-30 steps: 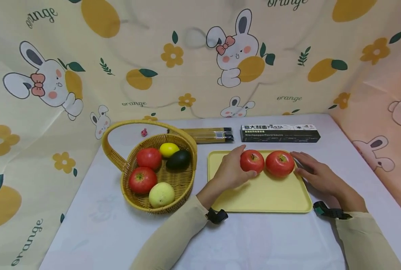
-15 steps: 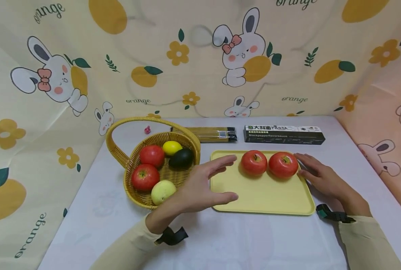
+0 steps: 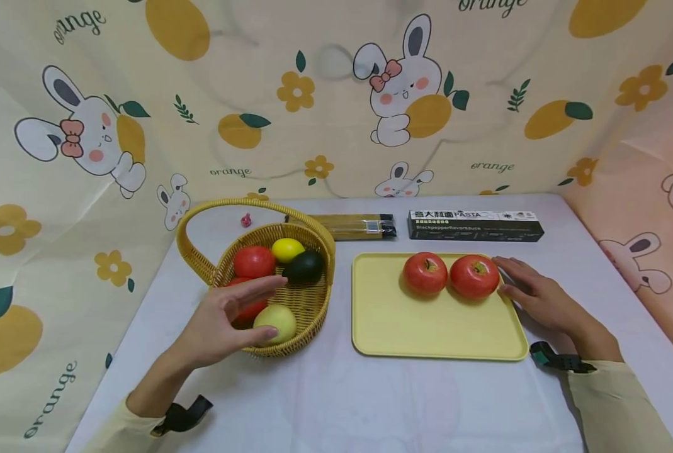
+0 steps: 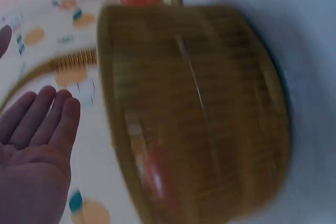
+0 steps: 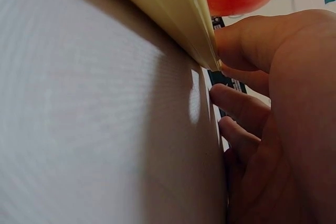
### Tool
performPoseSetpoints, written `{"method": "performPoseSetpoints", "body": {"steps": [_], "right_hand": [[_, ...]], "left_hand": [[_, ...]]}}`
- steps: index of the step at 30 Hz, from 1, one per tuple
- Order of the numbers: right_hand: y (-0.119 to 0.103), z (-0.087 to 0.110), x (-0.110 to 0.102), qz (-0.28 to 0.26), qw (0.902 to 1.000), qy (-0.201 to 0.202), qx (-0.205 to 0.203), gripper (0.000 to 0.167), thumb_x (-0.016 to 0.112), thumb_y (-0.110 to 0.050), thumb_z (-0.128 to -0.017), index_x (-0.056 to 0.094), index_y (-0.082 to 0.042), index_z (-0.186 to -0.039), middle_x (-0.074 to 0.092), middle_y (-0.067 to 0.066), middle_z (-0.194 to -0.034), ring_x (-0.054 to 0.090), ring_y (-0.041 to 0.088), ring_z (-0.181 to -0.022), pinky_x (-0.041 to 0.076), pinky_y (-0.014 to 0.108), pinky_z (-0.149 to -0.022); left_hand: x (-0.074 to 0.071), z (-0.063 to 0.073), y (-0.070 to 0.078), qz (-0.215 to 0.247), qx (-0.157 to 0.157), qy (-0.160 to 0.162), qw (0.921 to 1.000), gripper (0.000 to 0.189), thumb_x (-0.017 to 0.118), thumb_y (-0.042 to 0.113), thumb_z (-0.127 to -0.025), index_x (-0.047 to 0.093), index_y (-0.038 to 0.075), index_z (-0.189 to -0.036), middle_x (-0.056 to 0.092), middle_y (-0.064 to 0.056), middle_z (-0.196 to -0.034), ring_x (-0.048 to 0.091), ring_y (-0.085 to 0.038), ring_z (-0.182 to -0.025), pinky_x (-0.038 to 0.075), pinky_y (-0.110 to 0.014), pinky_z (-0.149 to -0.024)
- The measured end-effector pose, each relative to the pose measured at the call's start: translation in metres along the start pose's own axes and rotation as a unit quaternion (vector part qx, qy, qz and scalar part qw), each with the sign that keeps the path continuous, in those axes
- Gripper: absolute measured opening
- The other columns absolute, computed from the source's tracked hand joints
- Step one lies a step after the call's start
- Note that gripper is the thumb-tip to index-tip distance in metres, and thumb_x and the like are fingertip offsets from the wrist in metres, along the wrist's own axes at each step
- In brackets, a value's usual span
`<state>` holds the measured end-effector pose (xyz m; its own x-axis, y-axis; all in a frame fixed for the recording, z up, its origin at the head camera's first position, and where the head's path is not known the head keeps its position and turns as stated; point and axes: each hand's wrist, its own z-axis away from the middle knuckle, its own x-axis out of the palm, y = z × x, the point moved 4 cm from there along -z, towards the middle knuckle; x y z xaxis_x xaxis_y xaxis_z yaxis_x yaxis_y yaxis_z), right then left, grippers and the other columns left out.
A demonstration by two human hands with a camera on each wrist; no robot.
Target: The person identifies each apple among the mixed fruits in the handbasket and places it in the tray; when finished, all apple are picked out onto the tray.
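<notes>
My left hand [image 3: 214, 327] hovers at the near left side of the wicker basket [image 3: 308, 336], fingers extended and thumb apart, holding nothing. It overlaps a red apple [image 3: 251, 311] and the edge of a pale green round fruit [image 3: 279, 322] in the head view. Another red fruit [image 3: 254, 261], a lemon [image 3: 287, 250] and a dark green avocado [image 3: 304, 267] also lie in the basket. My right hand [image 3: 546, 302] rests with relaxed fingers at the right rim of the yellow tray [image 3: 427, 340]. Two red apples, a left one [image 3: 425, 274] and a right one [image 3: 475, 277], sit at the tray's back.
Behind the tray lies a black and white pasta box [image 3: 475, 226]. Flat brown packets [image 3: 353, 226] with black ends lie to its left, partly behind the basket. A tiny pink object [image 3: 246, 220] is seen through the basket's tall arched handle [image 3: 197, 255].
My left hand has let go of the left apple on the tray and swung left to the basket with fingers spread. The right hand stays at the tray's rim.
</notes>
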<state>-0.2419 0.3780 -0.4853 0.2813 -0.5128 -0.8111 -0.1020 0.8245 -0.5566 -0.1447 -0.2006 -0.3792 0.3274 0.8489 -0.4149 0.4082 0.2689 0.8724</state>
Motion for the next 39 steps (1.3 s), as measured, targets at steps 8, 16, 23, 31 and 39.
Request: {"method": "performPoseSetpoints", "body": {"steps": [8,16,23,31,39], "right_hand": [[0.0,0.0,0.001,-0.006,1.0,-0.002,0.002,0.077,0.061,-0.043,-0.112,0.026,-0.019,-0.176,0.024,0.033,-0.176,0.021,0.065,-0.157,0.028,0.091,-0.112],[-0.001,-0.001,0.004,-0.007,1.0,0.003,0.002,0.076,0.063,-0.042,-0.111,0.029,-0.019,-0.175,0.026,0.032,-0.175,0.023,0.064,-0.157,0.029,0.09,-0.113],[-0.002,-0.001,0.002,-0.01,0.9999,0.002,-0.005,0.077,0.062,-0.043,-0.111,0.027,-0.019,-0.175,0.025,0.032,-0.176,0.018,0.063,-0.16,0.026,0.091,-0.112],[-0.003,-0.001,0.0,-0.003,1.0,0.001,-0.003,0.076,0.062,-0.043,-0.111,0.027,-0.019,-0.175,0.025,0.031,-0.176,0.021,0.064,-0.158,0.028,0.091,-0.111],[0.0,0.001,0.0,-0.005,1.0,0.003,0.001,0.077,0.062,-0.043,-0.111,0.027,-0.019,-0.175,0.025,0.032,-0.176,0.023,0.065,-0.157,0.029,0.09,-0.112]], "left_hand": [[-0.053,0.019,-0.012,-0.188,-0.043,0.048,0.9801,0.064,0.094,0.012,-0.087,0.07,0.009,-0.147,0.074,-0.011,-0.143,0.071,-0.021,-0.133,0.058,-0.033,-0.11],[-0.051,0.011,-0.023,-0.357,-0.118,-0.014,0.9264,0.066,0.094,0.012,-0.085,0.067,-0.004,-0.143,0.073,-0.024,-0.139,0.071,-0.046,-0.124,0.061,-0.063,-0.102],[-0.037,0.0,-0.025,-0.401,-0.123,-0.017,0.9075,0.066,0.094,0.013,-0.085,0.066,-0.008,-0.141,0.072,-0.027,-0.138,0.069,-0.048,-0.126,0.058,-0.065,-0.106],[-0.027,-0.003,-0.039,-0.36,-0.115,0.002,0.926,0.072,0.094,0.016,-0.086,0.063,-0.003,-0.148,0.064,-0.027,-0.145,0.063,-0.05,-0.131,0.06,-0.066,-0.103],[-0.019,-0.007,-0.045,-0.354,-0.122,0.02,0.9271,0.076,0.097,0.018,-0.083,0.063,0.001,-0.15,0.06,-0.026,-0.145,0.063,-0.05,-0.128,0.06,-0.068,-0.102]]}}
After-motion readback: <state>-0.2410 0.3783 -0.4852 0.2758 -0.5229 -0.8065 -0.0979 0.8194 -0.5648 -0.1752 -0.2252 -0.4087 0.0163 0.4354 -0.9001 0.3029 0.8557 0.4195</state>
